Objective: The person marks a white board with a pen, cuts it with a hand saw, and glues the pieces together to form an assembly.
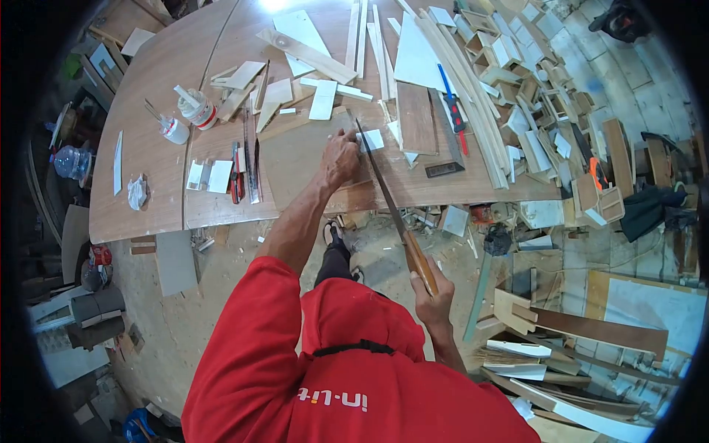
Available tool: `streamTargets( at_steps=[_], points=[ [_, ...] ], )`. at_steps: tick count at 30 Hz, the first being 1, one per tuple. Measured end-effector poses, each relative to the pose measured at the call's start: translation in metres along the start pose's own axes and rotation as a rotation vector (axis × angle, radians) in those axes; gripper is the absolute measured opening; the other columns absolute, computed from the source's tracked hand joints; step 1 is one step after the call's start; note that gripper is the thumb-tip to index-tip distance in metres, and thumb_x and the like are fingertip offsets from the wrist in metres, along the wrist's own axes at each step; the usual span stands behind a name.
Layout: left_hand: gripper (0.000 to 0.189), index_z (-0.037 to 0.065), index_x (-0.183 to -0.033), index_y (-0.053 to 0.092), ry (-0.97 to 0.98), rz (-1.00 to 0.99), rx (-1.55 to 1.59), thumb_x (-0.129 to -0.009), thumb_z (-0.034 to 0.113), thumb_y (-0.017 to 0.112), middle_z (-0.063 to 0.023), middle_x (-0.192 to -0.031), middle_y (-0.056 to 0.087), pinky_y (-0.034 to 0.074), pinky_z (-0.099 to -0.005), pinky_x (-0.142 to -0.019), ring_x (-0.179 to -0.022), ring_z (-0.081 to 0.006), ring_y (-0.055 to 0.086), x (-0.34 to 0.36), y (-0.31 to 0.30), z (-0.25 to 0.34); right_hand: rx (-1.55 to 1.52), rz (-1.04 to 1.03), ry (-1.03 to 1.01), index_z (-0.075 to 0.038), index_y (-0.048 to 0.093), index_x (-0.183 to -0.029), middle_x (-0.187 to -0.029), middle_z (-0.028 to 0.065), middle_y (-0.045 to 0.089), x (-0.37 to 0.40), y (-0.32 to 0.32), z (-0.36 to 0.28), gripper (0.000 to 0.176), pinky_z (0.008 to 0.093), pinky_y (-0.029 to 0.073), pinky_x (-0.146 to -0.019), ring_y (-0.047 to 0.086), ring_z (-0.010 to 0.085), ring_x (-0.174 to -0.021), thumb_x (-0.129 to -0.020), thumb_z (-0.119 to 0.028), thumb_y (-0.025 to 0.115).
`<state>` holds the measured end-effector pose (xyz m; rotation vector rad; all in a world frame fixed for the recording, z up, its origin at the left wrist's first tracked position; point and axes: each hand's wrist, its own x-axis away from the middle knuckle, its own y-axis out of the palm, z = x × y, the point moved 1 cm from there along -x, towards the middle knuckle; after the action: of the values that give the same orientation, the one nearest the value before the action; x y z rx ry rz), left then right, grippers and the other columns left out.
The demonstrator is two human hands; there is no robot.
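Observation:
My right hand (434,292) is wrapped round the wooden handle of a handsaw (391,203). The saw's long, narrow blade slants up and away to the left, and its far end lies over the table beside my left hand (340,156). That left hand has its fingers curled and pressed down at the right edge of a flat brown board (299,159). What lies under its fingertips is hidden. Just right of the blade tip is a small white piece of board (371,140).
Wood strips and white offcuts (323,100) cover the table's far side. Glue jars (197,109) stand at left. A red-and-blue tool (452,103) and a try square (445,169) lie at right. Stacked scrap wood (528,103) fills the floor beyond the table's right edge.

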<state>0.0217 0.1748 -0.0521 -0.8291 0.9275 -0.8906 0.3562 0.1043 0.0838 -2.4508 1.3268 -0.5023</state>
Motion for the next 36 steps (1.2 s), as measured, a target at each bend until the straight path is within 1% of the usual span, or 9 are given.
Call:
streamTargets(
  at_steps=[1,5,8,10,12,17,26,34,36],
  points=[
    [0.022,0.001,-0.089,0.067,0.012,0.009,-0.013,-0.070,0.013,0.064,-0.0133,-0.096,0.059,0.047,-0.0426,-0.085,-0.096,-0.0355,0.054,-0.008,-0.006,-0.004,0.076,0.011,-0.127,0.005,0.056,-0.123,-0.095,0.0179,0.065,0.004,0.001,0.022,0.038,0.0306,0.049,-0.076,0.062,0.0194,-0.082,-0.086,-0.005,0.057],
    [0.019,0.000,-0.087,0.068,0.039,-0.002,-0.047,-0.073,0.012,0.063,-0.0149,-0.095,0.058,0.047,-0.0428,-0.084,-0.095,-0.0363,0.055,-0.003,-0.005,0.000,-0.017,0.065,-0.211,0.006,0.056,-0.119,-0.088,0.0175,0.063,0.029,-0.013,0.003,0.035,0.0309,0.048,-0.067,0.060,0.0191,-0.073,-0.087,-0.006,0.057],
    [0.019,0.000,-0.087,0.068,0.047,0.013,-0.004,-0.072,0.010,0.062,-0.0150,-0.095,0.059,0.047,-0.0434,-0.085,-0.095,-0.0366,0.055,0.005,0.003,0.001,0.041,-0.050,0.003,0.005,0.057,-0.120,-0.090,0.0166,0.064,0.001,-0.003,0.000,0.035,0.0295,0.049,-0.067,0.061,0.0175,-0.074,-0.086,-0.005,0.058],
    [0.020,0.000,-0.087,0.068,0.061,0.041,0.008,-0.071,0.009,0.062,-0.0149,-0.096,0.059,0.047,-0.0437,-0.085,-0.095,-0.0363,0.055,-0.006,-0.001,-0.004,0.036,-0.029,-0.020,0.005,0.057,-0.120,-0.087,0.0160,0.064,0.006,-0.001,0.011,0.035,0.0293,0.048,-0.064,0.059,0.0162,-0.070,-0.086,-0.005,0.059],
    [0.024,0.000,-0.088,0.068,0.001,0.015,-0.026,-0.066,0.009,0.064,-0.0140,-0.096,0.059,0.047,-0.0432,-0.086,-0.095,-0.0359,0.056,0.000,-0.004,0.003,0.028,0.066,-0.193,0.005,0.057,-0.118,-0.081,0.0153,0.062,0.026,-0.010,0.015,0.034,0.0298,0.046,-0.060,0.055,0.0161,-0.064,-0.086,-0.007,0.059],
    [0.028,0.000,-0.090,0.068,0.055,-0.009,-0.004,-0.065,0.012,0.066,-0.0140,-0.095,0.059,0.047,-0.0435,-0.087,-0.095,-0.0362,0.056,0.004,0.009,-0.001,-0.002,-0.003,0.028,0.005,0.056,-0.123,-0.088,0.0127,0.065,0.001,-0.004,0.000,0.039,0.0278,0.049,-0.068,0.060,0.0151,-0.075,-0.085,-0.006,0.060],
    [0.022,0.002,-0.092,0.069,0.020,-0.017,-0.011,-0.074,0.011,0.062,-0.0136,-0.096,0.059,0.047,-0.0440,-0.089,-0.097,-0.0361,0.054,0.004,-0.001,0.003,0.036,0.004,-0.071,0.010,0.054,-0.124,-0.097,0.0184,0.067,-0.001,-0.003,-0.002,0.042,0.0287,0.049,-0.076,0.063,0.0182,-0.085,-0.085,-0.004,0.059],
    [0.018,0.001,-0.091,0.069,0.049,-0.042,-0.079,-0.080,0.013,0.060,-0.0130,-0.098,0.059,0.048,-0.0471,-0.088,-0.093,-0.0370,0.055,0.000,-0.012,0.006,0.033,-0.049,0.010,0.008,0.055,-0.123,-0.098,0.0202,0.067,-0.005,-0.007,-0.013,0.040,0.0292,0.050,-0.078,0.064,0.0203,-0.087,-0.085,-0.005,0.059],
    [0.018,0.002,-0.092,0.068,0.029,-0.002,-0.046,-0.081,0.014,0.060,-0.0129,-0.098,0.059,0.048,-0.0481,-0.085,-0.093,-0.0367,0.055,-0.001,-0.007,0.003,0.087,0.042,-0.123,0.006,0.056,-0.122,-0.095,0.0169,0.066,0.018,-0.009,0.003,0.039,0.0283,0.049,-0.075,0.063,0.0183,-0.082,-0.085,-0.005,0.059]
  ],
)
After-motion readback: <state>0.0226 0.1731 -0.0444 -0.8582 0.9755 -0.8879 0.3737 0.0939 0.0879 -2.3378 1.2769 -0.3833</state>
